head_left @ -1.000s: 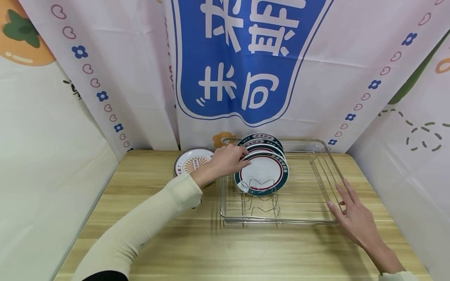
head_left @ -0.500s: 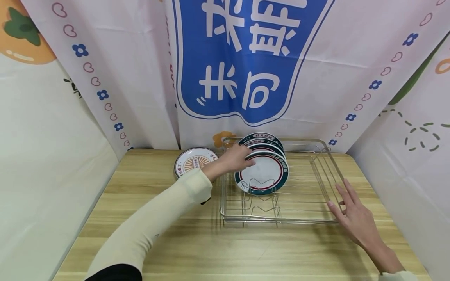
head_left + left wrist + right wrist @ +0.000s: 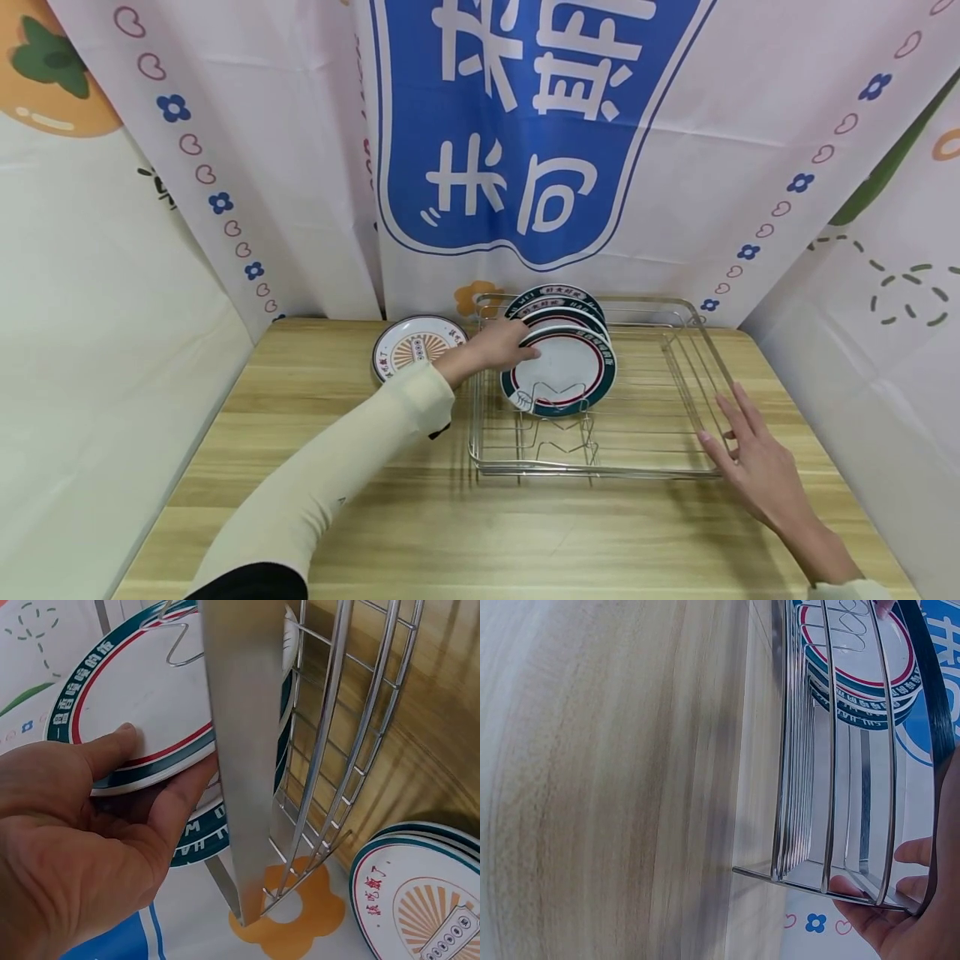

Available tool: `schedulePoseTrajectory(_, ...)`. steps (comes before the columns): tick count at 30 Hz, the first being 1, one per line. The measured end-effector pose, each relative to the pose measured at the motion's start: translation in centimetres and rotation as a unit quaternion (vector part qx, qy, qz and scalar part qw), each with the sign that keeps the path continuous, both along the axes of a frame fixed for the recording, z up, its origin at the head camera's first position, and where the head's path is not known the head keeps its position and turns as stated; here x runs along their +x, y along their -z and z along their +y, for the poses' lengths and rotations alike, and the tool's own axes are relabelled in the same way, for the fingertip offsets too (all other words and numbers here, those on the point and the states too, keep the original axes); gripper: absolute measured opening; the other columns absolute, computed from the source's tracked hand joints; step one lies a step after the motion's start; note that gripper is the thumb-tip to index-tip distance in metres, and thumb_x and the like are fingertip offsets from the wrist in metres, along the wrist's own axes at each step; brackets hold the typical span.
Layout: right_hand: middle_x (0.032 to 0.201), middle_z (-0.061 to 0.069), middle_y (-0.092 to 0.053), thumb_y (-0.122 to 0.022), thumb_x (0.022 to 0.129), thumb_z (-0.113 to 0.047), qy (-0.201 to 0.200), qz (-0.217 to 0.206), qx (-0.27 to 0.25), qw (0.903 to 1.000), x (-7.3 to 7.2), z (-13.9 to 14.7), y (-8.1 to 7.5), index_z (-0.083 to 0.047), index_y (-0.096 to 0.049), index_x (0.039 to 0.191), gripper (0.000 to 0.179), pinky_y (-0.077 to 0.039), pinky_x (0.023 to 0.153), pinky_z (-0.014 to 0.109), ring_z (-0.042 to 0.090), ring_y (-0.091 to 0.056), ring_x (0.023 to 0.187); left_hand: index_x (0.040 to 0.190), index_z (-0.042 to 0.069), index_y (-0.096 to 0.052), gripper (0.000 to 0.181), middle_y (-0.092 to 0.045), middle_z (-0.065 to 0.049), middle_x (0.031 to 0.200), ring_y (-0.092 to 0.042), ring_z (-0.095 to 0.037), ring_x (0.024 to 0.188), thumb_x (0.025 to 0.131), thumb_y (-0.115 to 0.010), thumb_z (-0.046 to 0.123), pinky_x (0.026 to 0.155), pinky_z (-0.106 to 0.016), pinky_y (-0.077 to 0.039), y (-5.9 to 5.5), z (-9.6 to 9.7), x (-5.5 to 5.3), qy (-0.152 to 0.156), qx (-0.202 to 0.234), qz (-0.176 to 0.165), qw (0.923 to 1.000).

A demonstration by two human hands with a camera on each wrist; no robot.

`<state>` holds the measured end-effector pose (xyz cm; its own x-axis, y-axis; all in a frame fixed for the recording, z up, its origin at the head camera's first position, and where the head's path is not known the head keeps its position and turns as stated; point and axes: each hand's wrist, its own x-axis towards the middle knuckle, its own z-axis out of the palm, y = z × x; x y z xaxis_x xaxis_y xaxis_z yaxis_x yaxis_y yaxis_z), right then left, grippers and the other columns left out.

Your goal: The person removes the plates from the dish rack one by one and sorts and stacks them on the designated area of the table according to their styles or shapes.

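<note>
My left hand (image 3: 497, 344) pinches the left rim of the front plate (image 3: 562, 367), which is white with a dark green border and a red ring. In the left wrist view, the thumb (image 3: 112, 750) lies on the plate's face and the fingers go behind it. Several similar plates (image 3: 555, 291) stand behind it, leaning back in the wire holder of a metal dish rack (image 3: 637, 474). My right hand (image 3: 765, 471) holds the rack at its front right corner, thumb and fingers around the rim, also visible in the right wrist view (image 3: 907, 922).
Left of the rack lies a short stack of plates (image 3: 405, 346) with an orange sunburst print, partly covered by the left forearm. A printed cloth (image 3: 315, 208) hangs directly behind the wooden table (image 3: 450, 533). The rack's right half holds bare wires.
My left hand has shifted slightly right and down along the front plate's rim, uncovering more of the plate stack at left. The right hand and rack have not moved.
</note>
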<state>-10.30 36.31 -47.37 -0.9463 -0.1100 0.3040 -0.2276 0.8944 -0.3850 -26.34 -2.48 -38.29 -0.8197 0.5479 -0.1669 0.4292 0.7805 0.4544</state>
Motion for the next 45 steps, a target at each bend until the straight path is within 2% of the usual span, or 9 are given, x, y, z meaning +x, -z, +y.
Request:
schedulePoseTrajectory(6,0.171,0.024,-0.023,-0.06,0.106,-0.033,0.0,0.005,0.0,1.0,-0.1,0.0,-0.1,0.0,-0.04,0.159,0.066,-0.052,0.064,0.059,0.037,-0.075,0.083,0.069,0.014,-0.044,0.045,-0.039,0.003,0.06,-0.036,-0.011,0.052,0.109,-0.062,0.026,0.057,-0.025,-0.033,0.4,-0.3,0.3,0.012,0.016,0.023,0.9995)
schedulePoseTrajectory(11,0.172,0.025,-0.023,-0.06,0.106,-0.032,0.0,0.005,-0.002,1.0,0.0,0.0,-0.1,0.001,-0.04,0.159,0.066,-0.052,0.068,0.063,0.037,-0.075,0.084,0.069,0.014,-0.043,0.046,-0.038,0.003,0.061,-0.035,-0.011,0.053,0.109,-0.063,0.024,0.057,-0.025,-0.032,0.4,-0.6,0.8,0.015,0.033,0.04,0.9985)
schedulePoseTrajectory(19,0.171,0.025,-0.024,-0.061,0.106,-0.032,0.001,0.008,-0.003,1.0,0.0,0.0,-0.1,0.001,-0.04,0.159,0.066,-0.052,0.07,0.065,0.037,-0.075,0.083,0.073,0.013,-0.051,0.04,-0.049,0.002,0.062,-0.043,-0.011,0.053,0.11,-0.06,0.025,0.059,-0.025,-0.037,0.1,-1.3,1.1,0.01,0.06,0.049,0.997)
schedulePoseTrajectory(26,0.171,0.024,-0.024,-0.062,0.106,-0.032,0.001,0.01,-0.003,0.9999,-0.1,0.1,0.0,0.001,-0.04,0.159,0.066,-0.051,0.071,0.065,0.036,-0.076,0.082,0.078,0.009,-0.058,0.036,-0.046,0.002,0.062,-0.042,-0.011,0.053,0.11,-0.061,0.026,0.056,-0.024,-0.035,-1.1,-2.2,1.6,-0.004,0.079,0.076,0.994)
schedulePoseTrajectory(30,0.172,0.024,-0.024,-0.061,0.106,-0.033,0.002,0.008,-0.003,1.0,0.0,0.0,0.1,0.001,-0.041,0.158,0.065,-0.051,0.071,0.065,0.036,-0.076,0.082,0.089,0.004,-0.069,0.03,-0.044,0.002,0.06,-0.041,-0.011,0.051,0.109,-0.062,0.025,0.055,-0.025,-0.035,-2.2,-2.8,2.1,-0.019,0.096,0.082,0.9918)
schedulePoseTrajectory(33,0.172,0.024,-0.024,-0.061,0.106,-0.033,0.003,0.007,-0.004,1.0,0.1,0.0,0.1,0.001,-0.041,0.158,0.065,-0.051,0.071,0.065,0.036,-0.076,0.082,0.094,0.004,-0.071,0.026,-0.043,0.003,0.061,-0.04,-0.011,0.051,0.109,-0.063,0.024,0.054,-0.025,-0.034,-3.0,-3.6,2.5,-0.029,0.107,0.099,0.9889)
schedulePoseTrajectory(38,0.171,0.025,-0.025,-0.061,0.105,-0.032,0.001,0.013,-0.003,0.9999,0.0,0.0,0.1,0.001,-0.041,0.158,0.065,-0.051,0.07,0.064,0.036,-0.075,0.081,0.091,0.004,-0.068,0.024,-0.042,0.002,0.063,-0.035,-0.01,0.052,0.107,-0.065,0.021,0.053,-0.025,-0.032,-4.3,-5.5,3.3,-0.043,0.129,0.123,0.983)
schedulePoseTrajectory(41,0.171,0.025,-0.025,-0.062,0.105,-0.031,0.0,0.016,-0.004,0.9999,0.0,0.0,0.1,0.001,-0.041,0.158,0.065,-0.052,0.069,0.064,0.036,-0.075,0.081,0.1,0.003,-0.072,0.02,-0.046,0.0,0.063,-0.035,-0.01,0.05,0.107,-0.065,0.02,0.051,-0.024,-0.031,-5.2,-6.7,3.8,-0.048,0.147,0.129,0.9795)
schedulePoseTrajectory(45,0.171,0.025,-0.025,-0.062,0.105,-0.032,-0.001,0.015,-0.004,0.9999,0.0,0.1,0.1,0.001,-0.041,0.158,0.065,-0.052,0.069,0.065,0.036,-0.076,0.081,0.117,0.0,-0.075,0.023,-0.067,-0.007,0.073,-0.042,-0.009,0.05,0.108,-0.064,0.019,0.049,-0.023,-0.035,-6.2,-8.6,4.6,-0.061,0.164,0.139,0.9748)
